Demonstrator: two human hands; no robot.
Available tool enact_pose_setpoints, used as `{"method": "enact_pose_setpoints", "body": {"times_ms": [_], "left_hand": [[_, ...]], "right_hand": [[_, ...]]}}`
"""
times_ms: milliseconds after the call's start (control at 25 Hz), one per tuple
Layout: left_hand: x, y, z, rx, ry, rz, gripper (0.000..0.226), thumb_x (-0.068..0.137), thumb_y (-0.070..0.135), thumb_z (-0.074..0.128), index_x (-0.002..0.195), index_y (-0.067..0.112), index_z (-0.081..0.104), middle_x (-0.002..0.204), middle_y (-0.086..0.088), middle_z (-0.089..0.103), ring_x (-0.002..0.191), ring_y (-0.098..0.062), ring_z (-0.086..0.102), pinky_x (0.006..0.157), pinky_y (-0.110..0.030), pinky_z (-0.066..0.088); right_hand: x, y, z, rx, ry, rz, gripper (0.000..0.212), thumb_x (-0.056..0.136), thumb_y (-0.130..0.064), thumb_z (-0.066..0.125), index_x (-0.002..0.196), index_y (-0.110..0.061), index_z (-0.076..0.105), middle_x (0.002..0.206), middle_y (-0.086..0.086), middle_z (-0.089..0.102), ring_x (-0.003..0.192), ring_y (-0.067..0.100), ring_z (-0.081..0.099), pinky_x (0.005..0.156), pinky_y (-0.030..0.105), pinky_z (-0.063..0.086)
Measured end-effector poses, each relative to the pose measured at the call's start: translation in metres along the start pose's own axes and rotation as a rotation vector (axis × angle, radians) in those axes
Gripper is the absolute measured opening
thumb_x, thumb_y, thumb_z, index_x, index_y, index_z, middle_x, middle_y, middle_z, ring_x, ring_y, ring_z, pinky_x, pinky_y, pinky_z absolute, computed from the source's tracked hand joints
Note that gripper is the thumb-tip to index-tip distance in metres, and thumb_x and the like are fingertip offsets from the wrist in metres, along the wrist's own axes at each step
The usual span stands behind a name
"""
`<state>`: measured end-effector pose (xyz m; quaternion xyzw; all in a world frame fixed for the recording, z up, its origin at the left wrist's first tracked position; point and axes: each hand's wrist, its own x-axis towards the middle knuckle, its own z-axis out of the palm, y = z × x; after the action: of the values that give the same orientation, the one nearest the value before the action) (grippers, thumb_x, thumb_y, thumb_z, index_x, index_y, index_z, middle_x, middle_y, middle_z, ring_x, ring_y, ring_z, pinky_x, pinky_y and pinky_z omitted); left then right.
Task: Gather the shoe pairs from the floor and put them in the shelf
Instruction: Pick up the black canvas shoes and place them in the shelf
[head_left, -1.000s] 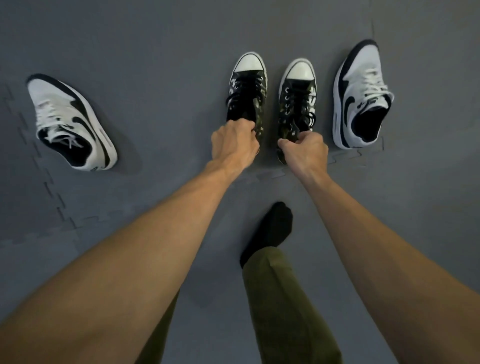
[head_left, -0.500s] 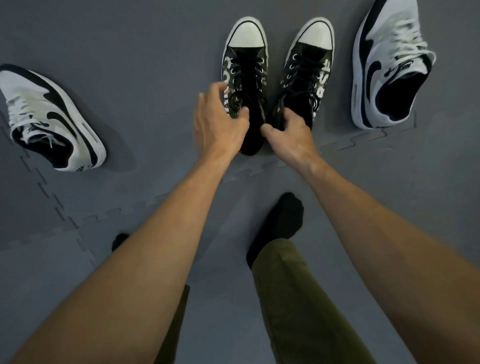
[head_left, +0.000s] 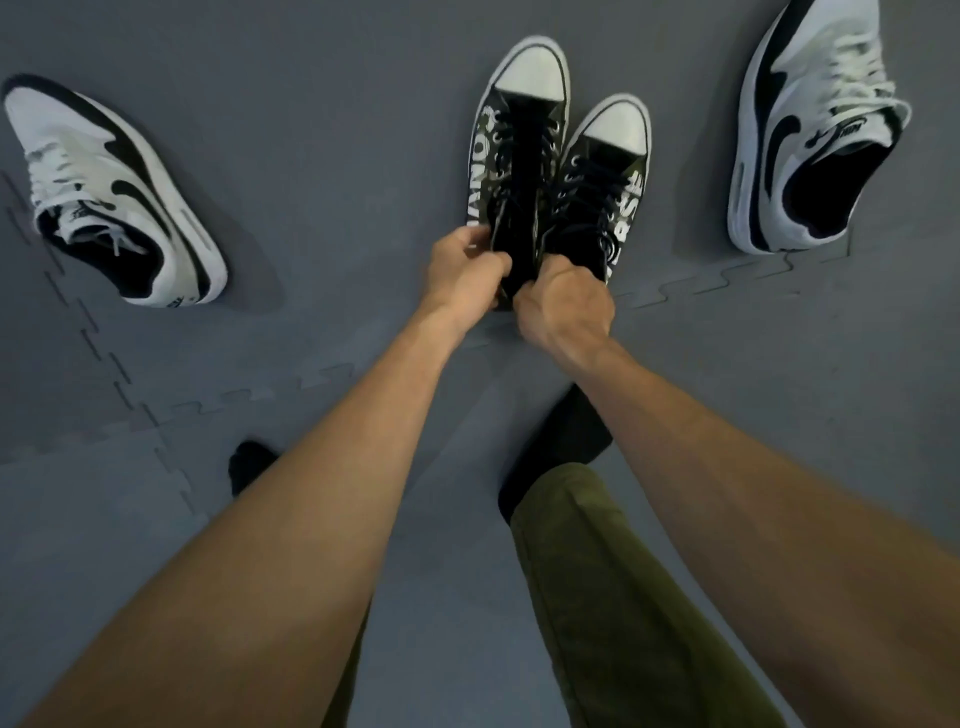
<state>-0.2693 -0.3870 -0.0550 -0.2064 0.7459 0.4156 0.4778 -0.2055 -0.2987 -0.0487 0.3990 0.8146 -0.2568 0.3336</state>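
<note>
Two black high-top sneakers with white toe caps are pressed side by side at the centre. My left hand grips the heel end of the left high-top. My right hand grips the heel end of the right high-top. Both toes point away from me. A white and black low sneaker lies on the floor at the far left. Its match lies at the far right, partly cut off by the frame's top edge. No shelf is in view.
The floor is grey interlocking foam mat. My legs in olive trousers and black socks stand below the hands, one foot just behind the high-tops.
Both hands have closed on the high-tops' heels and brought the two shoes together until they touch. The view has shifted closer to the shoes.
</note>
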Motion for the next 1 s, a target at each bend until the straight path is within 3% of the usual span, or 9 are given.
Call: {"method": "enact_pose_setpoints", "body": {"times_ms": [120,320,400,520,720,800,1000], "left_hand": [[-0.039,-0.018,-0.018,0.117,-0.013,0.004,0.033,0.07,0.024,0.066,0.102,0.027,0.062,0.099,0.002,0.074,0.098,-0.022,0.072,0.088,-0.038,0.058],[-0.109,-0.035,-0.081,0.179,-0.055,-0.116,0.025,0.056,0.031,0.065,0.077,0.027,0.053,0.08,0.005,0.067,0.078,-0.017,0.065,0.068,-0.03,0.05],[-0.148,-0.046,-0.112,0.143,-0.085,-0.14,0.019,0.055,0.026,0.062,0.07,0.021,0.052,0.067,0.003,0.059,0.072,-0.021,0.061,0.063,-0.028,0.045],[-0.209,-0.065,-0.157,0.151,-0.076,-0.125,0.019,0.062,0.021,0.064,0.073,0.02,0.048,0.07,0.002,0.058,0.082,-0.027,0.068,0.068,-0.035,0.055],[-0.32,-0.07,-0.222,0.174,-0.055,-0.186,0.024,0.069,0.026,0.064,0.09,0.026,0.052,0.088,0.001,0.066,0.087,-0.024,0.07,0.076,-0.036,0.06],[-0.362,-0.065,-0.244,0.106,-0.024,-0.215,0.028,0.072,0.025,0.064,0.098,0.024,0.054,0.095,-0.002,0.069,0.091,-0.024,0.071,0.083,-0.041,0.062],[-0.45,-0.056,-0.273,-0.043,0.176,-0.205,0.016,0.075,0.02,0.064,0.085,0.024,0.052,0.087,-0.003,0.067,0.082,-0.024,0.07,0.081,-0.046,0.062]], "right_hand": [[-0.043,-0.003,0.0,0.048,-0.027,0.011,0.027,0.089,-0.018,0.049,0.107,-0.006,0.065,0.106,0.017,0.07,0.101,0.039,0.064,0.076,0.034,0.042],[-0.125,-0.038,-0.011,0.049,-0.199,0.018,0.02,0.084,-0.014,0.051,0.097,-0.005,0.064,0.089,0.01,0.061,0.096,0.038,0.063,0.073,0.033,0.042],[-0.162,-0.06,-0.013,0.013,-0.277,0.029,0.024,0.083,-0.017,0.052,0.099,-0.003,0.064,0.094,0.012,0.063,0.098,0.037,0.063,0.075,0.034,0.046],[-0.218,-0.091,-0.015,-0.042,-0.338,0.02,0.027,0.081,-0.021,0.054,0.097,-0.004,0.068,0.104,0.019,0.069,0.102,0.037,0.065,0.083,0.037,0.052],[-0.318,-0.139,-0.027,-0.084,-0.392,0.049,0.023,0.08,-0.024,0.059,0.093,-0.008,0.067,0.095,0.01,0.069,0.097,0.031,0.067,0.083,0.035,0.054],[-0.355,-0.154,-0.039,-0.106,-0.406,-0.012,0.027,0.081,-0.027,0.06,0.098,-0.009,0.069,0.098,0.011,0.071,0.097,0.031,0.067,0.085,0.036,0.054],[-0.429,-0.189,-0.07,-0.306,-0.428,-0.297,0.019,0.085,-0.025,0.059,0.092,-0.013,0.071,0.097,0.011,0.072,0.096,0.031,0.068,0.083,0.036,0.055]]}}
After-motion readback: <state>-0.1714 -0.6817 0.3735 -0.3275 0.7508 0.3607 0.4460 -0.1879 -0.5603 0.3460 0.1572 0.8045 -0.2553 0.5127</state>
